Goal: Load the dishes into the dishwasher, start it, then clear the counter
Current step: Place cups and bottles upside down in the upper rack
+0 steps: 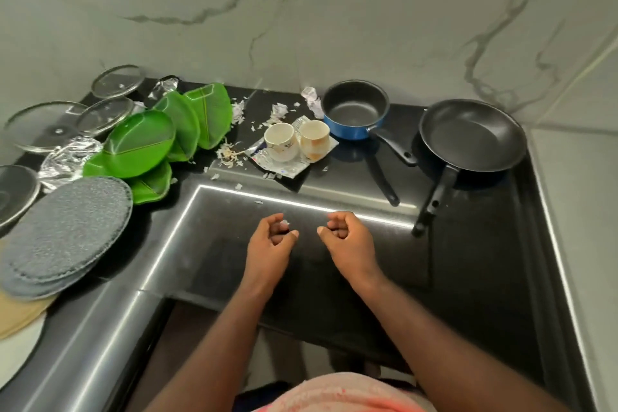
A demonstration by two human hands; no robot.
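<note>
I count four glass lids (105,114) at ten o'clock on the counter (468,261). Next to them I make out at least four green leaf-shaped plates (140,142); they overlap, so I can't rule out a fifth. At nine o'clock there is one stack of grey round mats (67,227), at least two deep. Two pieces of crumpled foil (67,157) lie among the lids. At twelve o'clock I see two cups (281,142) on one flattened wrapper (287,171). Toward one and two o'clock I count one blue saucepan (354,111) and one black frying pan (471,136). The torn paper scraps (279,109) are too many for me to count.
</note>
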